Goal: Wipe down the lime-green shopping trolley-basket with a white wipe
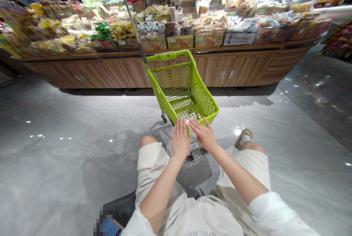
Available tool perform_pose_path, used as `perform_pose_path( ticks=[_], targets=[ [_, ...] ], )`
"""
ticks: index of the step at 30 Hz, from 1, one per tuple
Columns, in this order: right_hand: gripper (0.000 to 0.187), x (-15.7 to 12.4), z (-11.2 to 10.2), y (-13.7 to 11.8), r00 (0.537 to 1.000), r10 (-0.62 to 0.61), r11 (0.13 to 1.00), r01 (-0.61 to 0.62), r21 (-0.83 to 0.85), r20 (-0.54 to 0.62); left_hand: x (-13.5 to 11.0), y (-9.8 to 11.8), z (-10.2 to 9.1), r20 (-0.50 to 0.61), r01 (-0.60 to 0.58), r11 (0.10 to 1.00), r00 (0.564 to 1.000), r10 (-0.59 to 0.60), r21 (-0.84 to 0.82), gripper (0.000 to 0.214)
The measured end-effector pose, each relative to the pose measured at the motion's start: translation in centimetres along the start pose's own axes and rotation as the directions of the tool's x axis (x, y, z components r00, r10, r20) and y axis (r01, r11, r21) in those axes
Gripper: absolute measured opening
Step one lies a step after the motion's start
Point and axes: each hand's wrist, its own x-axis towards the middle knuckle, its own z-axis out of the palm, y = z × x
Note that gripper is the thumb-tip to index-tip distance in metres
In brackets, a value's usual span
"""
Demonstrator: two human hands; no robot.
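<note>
A small lime-green shopping cart (205, 100) stands on the floor in front of me, its basket bare inside. My left hand (180, 140) rests flat against the cart's near rim, fingers stretched upward and together. Beside it, my right hand (203, 133) presses a small white cloth or wipe (190, 128) onto the same rim. The cloth shows only partly between the two hands. A grey pole (132, 19) rises from the cart's far side toward a sign above. My knees in pale shorts sit on either side of the cart.
A long wooden display counter (115, 69) loaded with packaged snacks runs across the back. Glossy grey floor tiles (55, 137) spread left and right. My sandalled foot (243, 137) lies right of the cart. A dark bag (121, 206) sits by my left leg.
</note>
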Motion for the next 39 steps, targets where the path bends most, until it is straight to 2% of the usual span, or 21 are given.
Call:
perform_pose_path(
  ticks=[2,5,7,8,10,13,15,17,18,20,23,25,28,30,32,34,37,39],
  targets=[
    [0.074,-1.1,-1.1,3.8,1.000,-0.011,0.999,0.010,-0.050,-0.005,0.0,-0.1,-0.2,0.005,-0.012,1.000,1.000,0.012,0.010,0.077],
    [0.074,-2.6,-2.5,9.4,0.989,0.118,0.983,-0.128,-0.130,-0.084,0.1,-0.1,-0.4,0.003,-0.018,1.000,1.000,0.018,0.011,0.076],
    [0.073,-3.0,-2.8,11.3,0.969,0.209,0.962,-0.229,-0.151,-0.135,0.1,0.1,-0.4,0.001,-0.018,1.000,1.000,0.018,0.004,0.076],
    [0.072,-3.1,-2.7,11.5,0.955,0.250,0.950,-0.273,-0.152,-0.157,0.1,0.3,-0.4,0.000,-0.015,1.000,1.000,0.015,-0.001,0.077],
    [0.070,-2.6,-2.1,10.1,0.928,0.318,0.927,-0.347,-0.143,-0.193,0.1,0.6,-0.3,-0.005,0.000,1.000,1.000,0.000,-0.013,0.077],
    [0.069,-1.3,-0.7,4.9,0.917,0.349,0.924,-0.371,-0.094,-0.192,0.1,0.9,-0.1,-0.012,0.020,0.999,1.000,-0.021,-0.034,0.079],
    [0.071,-0.3,0.2,1.1,0.948,0.290,0.955,-0.296,-0.030,-0.131,0.1,1.0,0.1,-0.017,0.022,0.999,1.000,-0.023,-0.047,0.081],
    [0.072,0.3,0.7,-1.7,0.971,0.227,0.974,-0.225,0.034,-0.077,0.0,0.9,0.2,-0.023,0.022,0.999,0.999,-0.023,-0.048,0.083],
    [0.073,0.5,0.8,-2.4,0.978,0.200,0.979,-0.197,0.054,-0.061,0.0,0.8,0.3,-0.025,0.021,0.999,0.999,-0.022,-0.044,0.082],
    [0.076,0.4,0.7,-2.3,0.990,0.138,0.989,-0.135,0.062,-0.038,-0.1,0.5,0.3,-0.025,0.011,0.999,1.000,-0.012,-0.030,0.080],
    [0.081,-0.8,-0.3,1.2,1.000,0.019,0.999,-0.018,0.032,-0.012,-0.2,0.2,0.2,-0.019,-0.008,1.000,1.000,0.008,-0.006,0.077],
    [0.080,-1.9,-1.2,4.8,0.999,0.008,1.000,-0.008,0.000,-0.032,-0.2,0.1,0.1,-0.020,-0.013,1.000,1.000,0.013,0.009,0.077],
    [0.076,-3.1,-2.4,9.6,0.987,0.117,0.990,-0.125,-0.068,-0.113,-0.2,0.2,0.1,-0.026,-0.019,1.000,0.999,0.019,0.013,0.077],
    [0.072,-3.3,-2.6,10.9,0.964,0.207,0.970,-0.224,-0.098,-0.165,-0.1,0.5,0.1,-0.027,-0.019,1.000,0.999,0.019,0.004,0.077],
    [0.068,-2.8,-2.2,10.0,0.936,0.284,0.946,-0.309,-0.099,-0.207,0.0,0.9,0.0,-0.024,-0.003,1.000,1.000,0.003,-0.011,0.079],
    [0.066,-1.8,-1.3,7.0,0.921,0.325,0.935,-0.348,-0.075,-0.217,0.0,1.3,0.1,-0.019,0.019,0.999,1.000,-0.020,-0.025,0.080],
    [0.069,-0.1,0.3,1.0,0.959,0.247,0.968,-0.250,-0.002,-0.139,0.1,1.5,0.2,-0.005,0.035,0.999,0.999,-0.035,-0.038,0.081],
    [0.069,0.7,0.9,-1.9,0.978,0.185,0.982,-0.182,0.043,-0.092,0.0,1.3,0.4,0.001,0.037,0.999,0.999,-0.037,-0.035,0.082]
  ],
)
